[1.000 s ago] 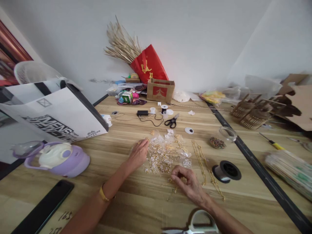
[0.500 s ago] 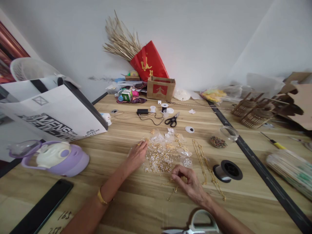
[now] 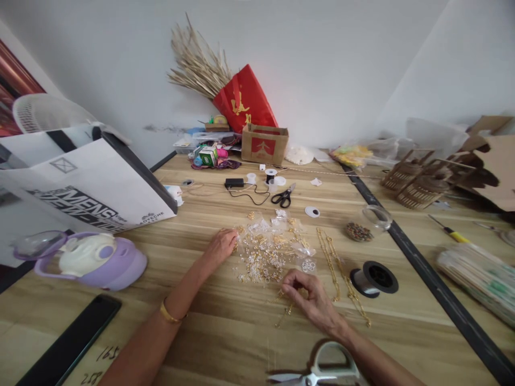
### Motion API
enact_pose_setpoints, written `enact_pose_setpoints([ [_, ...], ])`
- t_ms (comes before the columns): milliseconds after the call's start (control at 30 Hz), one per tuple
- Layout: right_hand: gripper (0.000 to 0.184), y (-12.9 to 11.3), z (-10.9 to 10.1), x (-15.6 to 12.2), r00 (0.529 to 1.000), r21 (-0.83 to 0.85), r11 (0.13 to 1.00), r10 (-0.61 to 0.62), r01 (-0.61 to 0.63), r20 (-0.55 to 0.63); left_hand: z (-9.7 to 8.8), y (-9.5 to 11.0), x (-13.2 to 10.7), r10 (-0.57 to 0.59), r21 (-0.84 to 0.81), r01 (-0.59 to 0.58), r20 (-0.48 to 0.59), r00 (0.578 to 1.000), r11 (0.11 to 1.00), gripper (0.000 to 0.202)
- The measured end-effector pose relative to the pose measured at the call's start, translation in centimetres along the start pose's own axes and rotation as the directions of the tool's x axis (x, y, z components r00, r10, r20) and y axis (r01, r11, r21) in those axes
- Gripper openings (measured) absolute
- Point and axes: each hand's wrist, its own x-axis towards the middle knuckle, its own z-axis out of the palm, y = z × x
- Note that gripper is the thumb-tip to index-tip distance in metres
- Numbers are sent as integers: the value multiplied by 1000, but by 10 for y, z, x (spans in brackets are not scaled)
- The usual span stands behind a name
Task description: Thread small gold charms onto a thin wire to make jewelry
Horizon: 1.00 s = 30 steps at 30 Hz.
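A heap of small clear bags with gold and silver jewellery parts [image 3: 270, 252] lies in the middle of the wooden table [image 3: 209, 332]. My left hand [image 3: 220, 247] rests at the heap's left edge, fingers curled and pinched together on a small piece I cannot make out. My right hand [image 3: 309, 300] sits just below the heap, fingers pinched on a thin gold chain [image 3: 286, 310] that trails onto the table. Two long gold chains [image 3: 338, 273] lie to the right of the heap.
A wire spool [image 3: 372, 279] and a glass jar of beads [image 3: 364, 228] lie right. White-handled scissors [image 3: 322, 370] lie near me. A purple bottle [image 3: 90, 260], black phone [image 3: 68, 346] and white shopping bag [image 3: 92, 185] are left. Black scissors [image 3: 282, 197] and boxes sit behind.
My left hand has drawn back a little from the heap's upper edge and curled its fingers. The right hand has barely moved. The view has tipped slightly down.
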Motion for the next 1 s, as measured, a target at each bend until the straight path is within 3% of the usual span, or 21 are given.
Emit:
enact_pose_setpoints([
  [167, 21, -1, 0, 1, 1000, 6, 1000, -11, 11, -5, -10, 7, 2, -30, 37, 29, 38, 999, 999, 20],
  [333, 22, -1, 0, 1, 1000, 5, 1000, -13, 13, -11, -9, 16, 9, 24, 65, -23, -11, 1000, 998, 14],
  [500, 24, -1, -1, 1, 1000, -3, 1000, 3, -3, -1, -7, 33, 15, 172, 44, -171, -17, 985, 984, 25],
  [700, 25, -3, -1, 1, 1000, 5, 1000, 8, -8, -8, -6, 52, 12, 192, 45, -193, 37, 981, 980, 30],
  [1000, 25, -1, -1, 1, 1000, -7, 1000, 8, -8, -2, -2, 56, -5, 236, -10, -235, 50, 971, 972, 52],
])
